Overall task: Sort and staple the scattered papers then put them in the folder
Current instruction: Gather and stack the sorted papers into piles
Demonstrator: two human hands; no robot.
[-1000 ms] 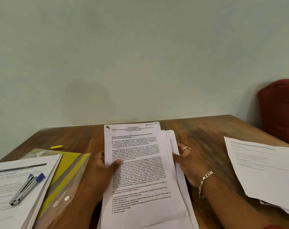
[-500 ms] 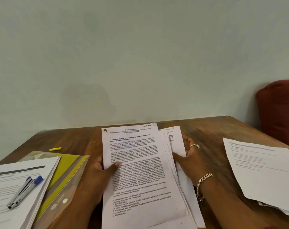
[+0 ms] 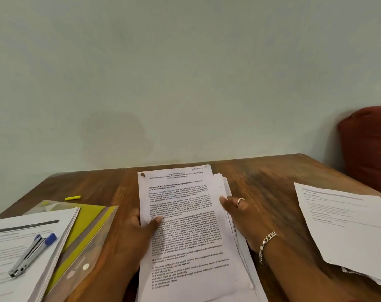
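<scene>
Printed white paper sheets [image 3: 185, 232] lie stacked mid-table on the brown wooden table [image 3: 268, 182], their near edge cut off by the frame. "SECTION - 1" is handwritten at the top right; the body text is mostly too small to read. The left hand [image 3: 137, 234] pinches the top sheet's left edge, thumb on the print. The right hand [image 3: 241, 216] lies with relaxed fingers on the fanned right edges, partly blurred. A yellow clear-fronted plastic folder [image 3: 85, 234] is half hidden under another white stack [image 3: 22, 240] bearing a silver stapler [image 3: 26, 258].

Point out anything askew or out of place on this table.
The centre stack is uneven: lower sheets fan out past the top page's right edge, under the right hand. The right pile lies skewed, and a small yellow piece sits alone.
</scene>
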